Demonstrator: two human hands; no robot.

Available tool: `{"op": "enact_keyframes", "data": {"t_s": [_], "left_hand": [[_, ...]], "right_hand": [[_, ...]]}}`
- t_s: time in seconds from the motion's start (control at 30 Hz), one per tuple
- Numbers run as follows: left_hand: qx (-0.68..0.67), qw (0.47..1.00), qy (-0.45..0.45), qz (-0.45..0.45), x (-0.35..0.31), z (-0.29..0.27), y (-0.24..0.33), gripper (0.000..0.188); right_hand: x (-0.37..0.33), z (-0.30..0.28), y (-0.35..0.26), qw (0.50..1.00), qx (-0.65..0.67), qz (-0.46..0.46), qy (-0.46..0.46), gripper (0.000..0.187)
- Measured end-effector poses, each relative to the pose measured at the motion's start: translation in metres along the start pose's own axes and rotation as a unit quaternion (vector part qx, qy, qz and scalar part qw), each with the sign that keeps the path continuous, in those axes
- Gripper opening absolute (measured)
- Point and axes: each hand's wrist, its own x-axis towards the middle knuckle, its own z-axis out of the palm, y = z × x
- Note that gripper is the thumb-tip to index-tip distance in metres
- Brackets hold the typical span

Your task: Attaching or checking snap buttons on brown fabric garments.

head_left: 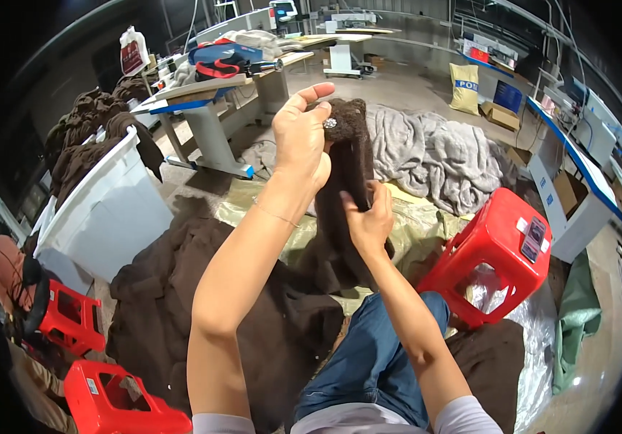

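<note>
A long strip of dark brown fleece fabric [342, 165] hangs in front of me, raised above my lap. My left hand [298, 134] pinches its upper end, with the index finger stretched out over the top. A small sparkling piece [330, 123] shows beside those fingers; whether it is a ring or part of the fabric I cannot make out. Lower down, my right hand [370, 217] is closed on the strip's right edge, its thumb on the near face. More brown fleece [173, 282] lies heaped at my left, and the strip's lower end runs down toward it.
Close on the right stands a red plastic stool [470, 267] with a phone [533, 240] on it. Grey fleece [434, 155] is piled ahead on yellowish sheeting [412, 235]. A white bin [108, 206] of brown fabric stands left, near another red stool [119, 401] and a seated person [18, 271].
</note>
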Motion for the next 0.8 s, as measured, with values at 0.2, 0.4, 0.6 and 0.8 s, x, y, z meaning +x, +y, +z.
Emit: {"op": "enact_keyframes", "data": {"t_s": [0.2,0.4,0.6,0.8], "left_hand": [[0.033,0.999,0.024,-0.025,-0.003,-0.045,-0.006,0.025],[-0.006,0.997,-0.003,-0.073,-0.022,-0.072,-0.041,0.026],[-0.032,0.99,-0.086,-0.104,-0.073,-0.068,-0.061,0.026],[0.052,0.91,-0.002,-0.412,-0.258,-0.174,-0.143,0.019]], "right_hand": [[-0.016,-0.03,0.13,0.98,-0.141,0.131,-0.048,0.018],[0.054,-0.159,0.156,0.975,-0.076,0.036,0.207,0.016],[0.051,-0.282,0.101,0.953,-0.081,-0.165,0.241,0.028],[-0.137,-0.383,0.116,0.963,-0.227,-0.047,-0.139,0.044]]}}
